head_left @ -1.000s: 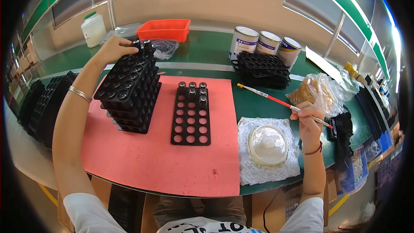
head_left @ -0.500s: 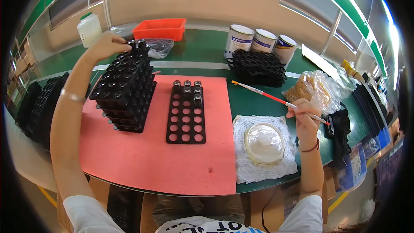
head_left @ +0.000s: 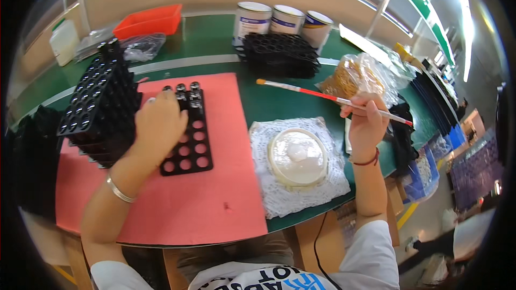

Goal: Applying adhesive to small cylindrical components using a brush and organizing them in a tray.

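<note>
My left hand (head_left: 158, 121) is over a flat black tray (head_left: 193, 158) with round holes, its fingers bent down at the left column; what they hold is hidden. Glossy black cylindrical parts (head_left: 195, 95) stand in the tray's far holes. Close by on the left rises a tall stack of black trays (head_left: 110, 91), full of similar parts. My right hand (head_left: 366, 121) grips a slim red and white paintbrush (head_left: 317, 94) above the table, its yellowish tip pointing left. Below the brush, a round white dish (head_left: 297, 157) with a glossy surface rests on a patterned white cloth (head_left: 269, 201).
A pink mat (head_left: 215, 209) lies under the trays. Behind stand three paint cans (head_left: 251, 21), a pile of empty black trays (head_left: 279, 56), an orange bin (head_left: 148, 21) and a white jar (head_left: 64, 43). A clear bag of yellowish bands (head_left: 357, 75) lies at right.
My left hand has come from the top of the tray stack down to the flat tray. The view has swung right; my right hand still holds the brush.
</note>
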